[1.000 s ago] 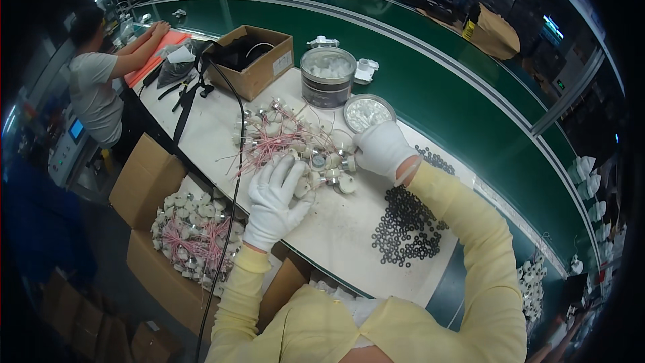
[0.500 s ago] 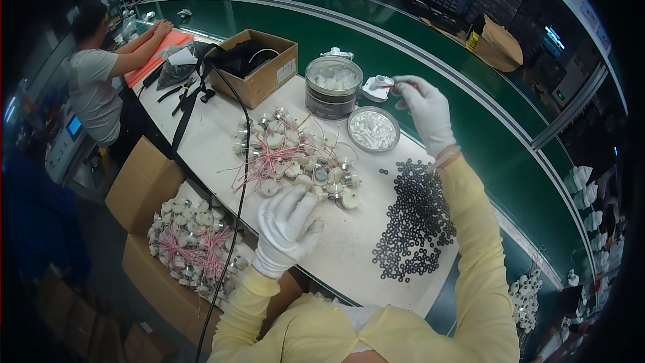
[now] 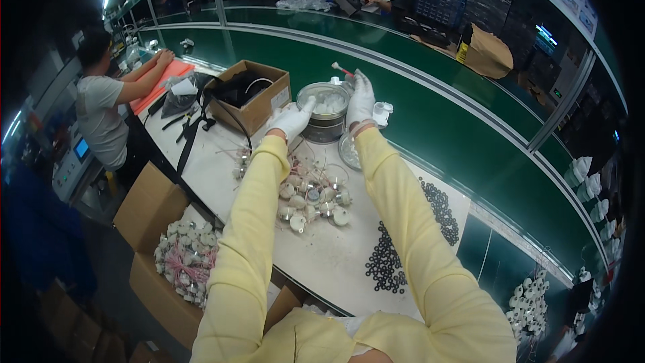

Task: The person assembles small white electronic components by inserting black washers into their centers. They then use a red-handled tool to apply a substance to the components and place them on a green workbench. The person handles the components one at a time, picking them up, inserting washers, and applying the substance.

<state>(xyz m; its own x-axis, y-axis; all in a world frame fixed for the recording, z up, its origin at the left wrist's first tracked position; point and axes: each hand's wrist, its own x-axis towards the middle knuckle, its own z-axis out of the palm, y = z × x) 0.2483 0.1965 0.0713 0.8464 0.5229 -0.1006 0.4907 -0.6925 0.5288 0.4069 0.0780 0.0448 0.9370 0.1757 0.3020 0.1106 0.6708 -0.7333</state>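
Note:
My right hand [image 3: 361, 99], in a white glove, is raised at the right side of a round metal tin [image 3: 324, 128]. Pinched in its fingers is a small brush [image 3: 344, 70] with a red handle and a pale tip pointing up and left. My left hand [image 3: 290, 121], also gloved, grips the tin's left side, fingers at the rim. Whitish translucent stuff lies inside the tin. Partly hidden by my right forearm is a round lid [image 3: 348, 152] with pale smears. A white plastic part [image 3: 382, 113] rests just right of my right hand.
Small round motors [image 3: 312, 196] with pink wires lie heaped below the tin. Black rings [image 3: 440, 210] spread beneath my right arm. A cardboard box [image 3: 272, 97] stands left of the tin; another box [image 3: 151, 208] holds more motors. Two people work beyond the table.
Both hands have moved to the tin: the left came forward from the table's near edge, and the right moved left with the brush. The view has tilted up.

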